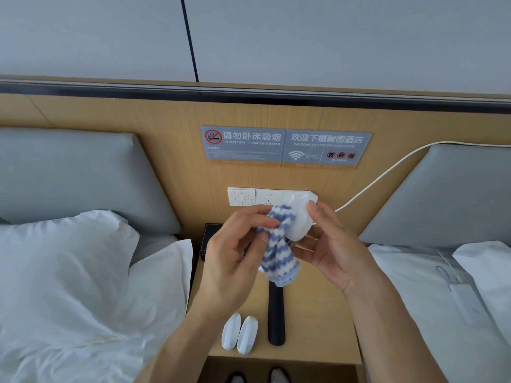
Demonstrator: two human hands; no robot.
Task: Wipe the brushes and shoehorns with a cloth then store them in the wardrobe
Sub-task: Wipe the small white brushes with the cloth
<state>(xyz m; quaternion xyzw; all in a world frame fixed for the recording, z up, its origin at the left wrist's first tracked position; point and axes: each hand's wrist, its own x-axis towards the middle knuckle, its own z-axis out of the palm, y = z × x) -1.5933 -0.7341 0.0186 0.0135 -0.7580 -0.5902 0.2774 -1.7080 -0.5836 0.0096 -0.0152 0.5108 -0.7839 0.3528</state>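
Left fingers [265,221] pinch striped cloth [278,252], right fingers [313,210] grip white brush [300,219]; below them wooden nightstand [312,327] between two beds, headboard panel [171,150] behind.

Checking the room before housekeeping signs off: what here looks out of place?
A white shoehorn lies on the right bed's sheet, away from the two white pieces and black handle on the nightstand.

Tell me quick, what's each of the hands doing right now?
Left hand: pinches the blue-and-white striped cloth.
Right hand: holds a white brush, fingers curled round it.
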